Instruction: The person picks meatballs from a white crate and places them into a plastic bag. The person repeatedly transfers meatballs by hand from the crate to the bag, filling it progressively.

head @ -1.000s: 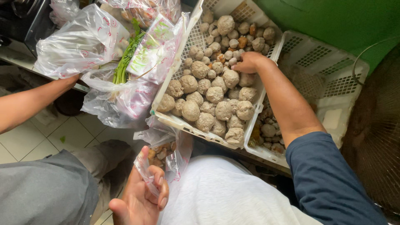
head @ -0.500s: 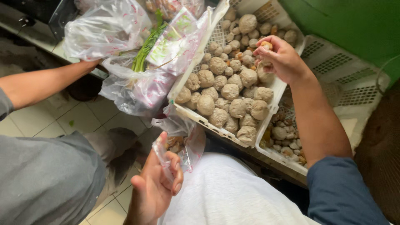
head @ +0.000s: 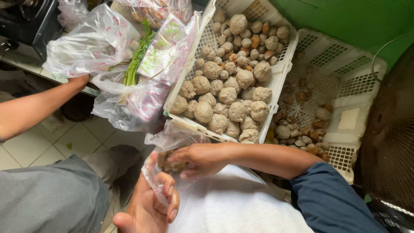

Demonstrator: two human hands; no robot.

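While the left hand pinches the edge of a clear plastic bag between its fingers, the right hand is at the bag's mouth, its fingers closed around small brown meatballs. The bag hangs just below the near edge of a white plastic basket full of pale meatballs. A second basket stands beside it. Another person's hand touches the bags of greens on the counter.
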